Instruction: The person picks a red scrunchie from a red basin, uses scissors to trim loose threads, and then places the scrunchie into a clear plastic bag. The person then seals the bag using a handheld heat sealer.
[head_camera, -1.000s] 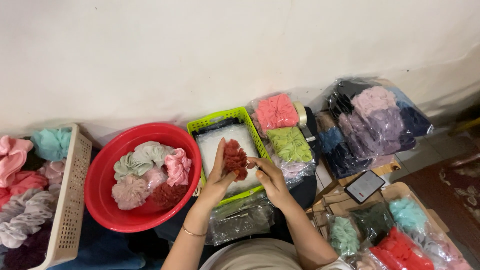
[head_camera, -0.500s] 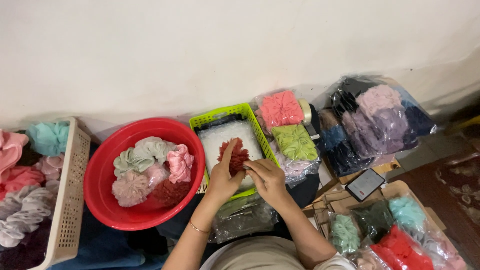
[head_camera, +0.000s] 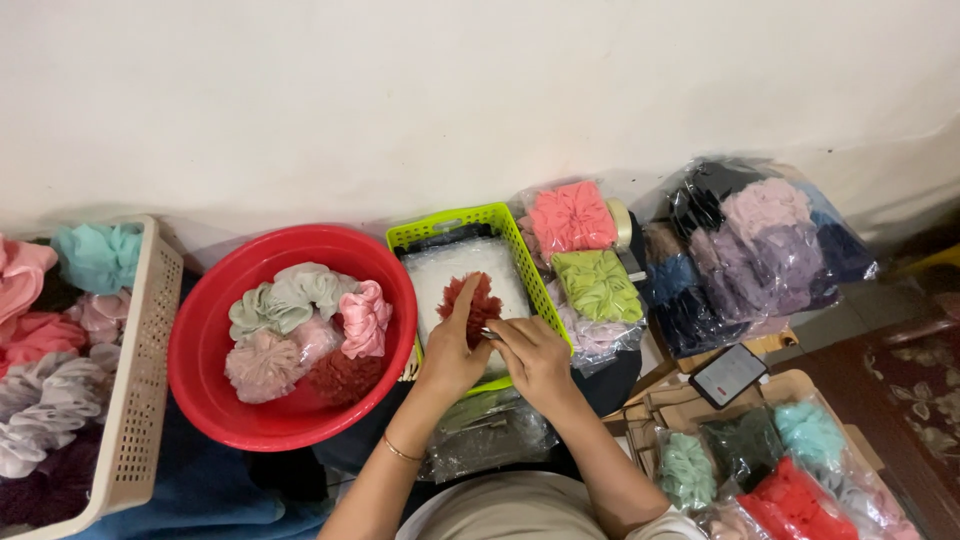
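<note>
Wall (head_camera: 480, 90), pale and bare, fills the whole upper part of the view, and everything else sits crowded along its foot. Biggest of the lot is the red basin (head_camera: 205, 400), round and glossy, holding a heap of scrunchies in sage, pink and dark red. To its left stands a cream slatted basket (head_camera: 135, 420) stuffed with more in teal, pink, grey and purple. On the far right lies a clear bag of dark and mauve scrunchies (head_camera: 760, 245), with smaller bagged bundles in coral (head_camera: 572, 215) and lime (head_camera: 598, 283) just beside the green basket (head_camera: 455, 218). That lime-green basket, between the basin and the bags, is lined with something white and crinkly.

Over it the person's two hands meet. The left hand (head_camera: 450, 355) is closed around the rust-red scrunchie (head_camera: 472, 300), thumb up against the ruffles. The right hand (head_camera: 535, 355) pinches at its lower edge, fingers curled in; something small and shiny shows at the fingertips, too small to make out.

That scrunchie looks feather-light, soft and floppy, likely to squash flat under any pressure and spring back. I'd judge the surest hold is at the elastic core, not the loose frill.

Smallest nearby: a dark phone (head_camera: 727, 373) lying at the right.
</note>
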